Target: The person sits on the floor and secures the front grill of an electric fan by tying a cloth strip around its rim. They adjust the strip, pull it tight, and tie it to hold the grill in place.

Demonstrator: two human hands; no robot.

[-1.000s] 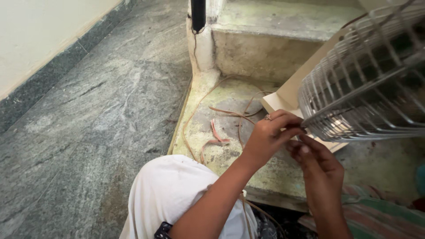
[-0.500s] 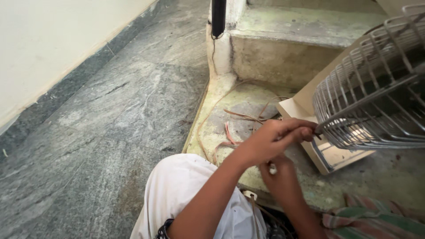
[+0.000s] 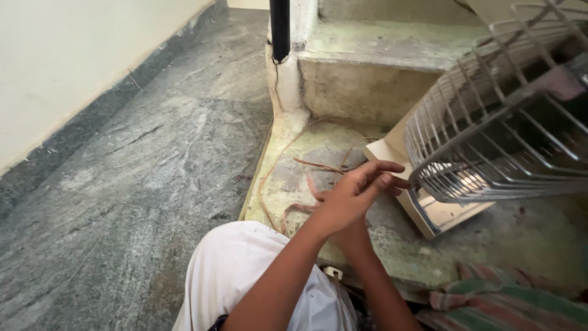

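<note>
I see my left hand (image 3: 355, 196) raised in front of me, forearm angling up from lower left, fingers (image 3: 381, 167) loosely curled and pointing right. My right hand (image 3: 350, 236) sits mostly hidden beneath it, only the wrist and forearm showing, so its grip is unclear.

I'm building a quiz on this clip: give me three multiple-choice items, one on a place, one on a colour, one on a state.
1. Where does the wire fan guard lie?
A. upper right
B. lower left
C. on the grey floor at left

2. What colour is the cloth over the person's knee?
A. black
B. white
C. red

3. How are the left hand's fingers?
A. flat on the floor
B. in a closed fist
C. stretched toward the guard's rim

Key: 1 A, the guard fills the upper right corner; 2 B, the knee cloth is plainly white; 3 C, the fingers reach up to the rim's edge.
</note>
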